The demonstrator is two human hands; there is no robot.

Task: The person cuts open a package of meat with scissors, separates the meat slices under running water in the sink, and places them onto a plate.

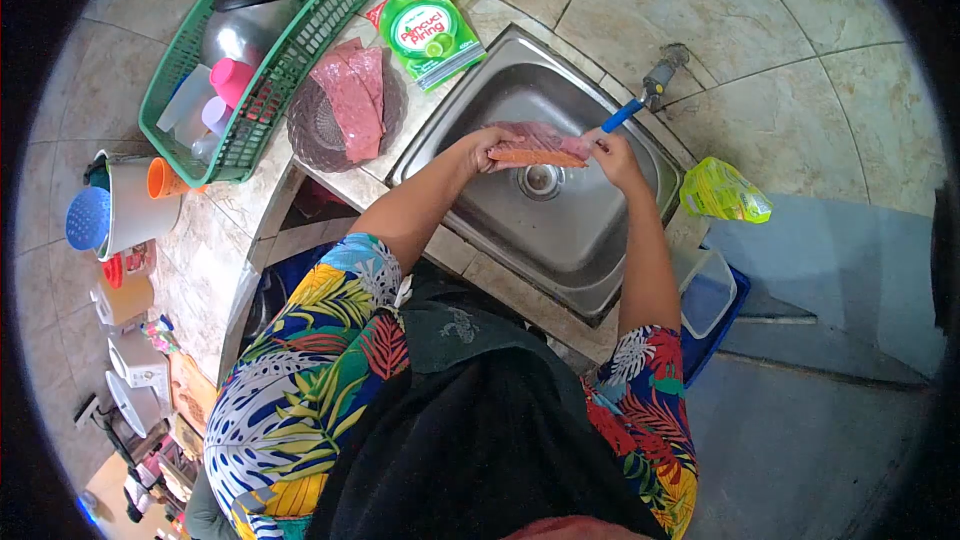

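Over the steel sink point(580, 275) I hold a reddish-pink, wet-looking slab point(540, 152) between both hands. My left hand point(484, 149) grips its left end, fingers closed round it. At its right end, close under the blue tap spout point(622, 116), my right hand point(610, 154) has its fingers closed on the slab. The slab hangs above the drain point(540, 180). Similar pink pieces point(352, 105) lie on a clear patterned glass plate point(303, 130) on the counter left of the sink.
A green basket point(300, 45) of dishes stands at the upper left. Behind the plate lies a green soap pouch point(425, 30). A yellow-green packet point(725, 190) and a clear plastic container point(703, 290) are right of the sink. Buckets and kitchenware line the left side.
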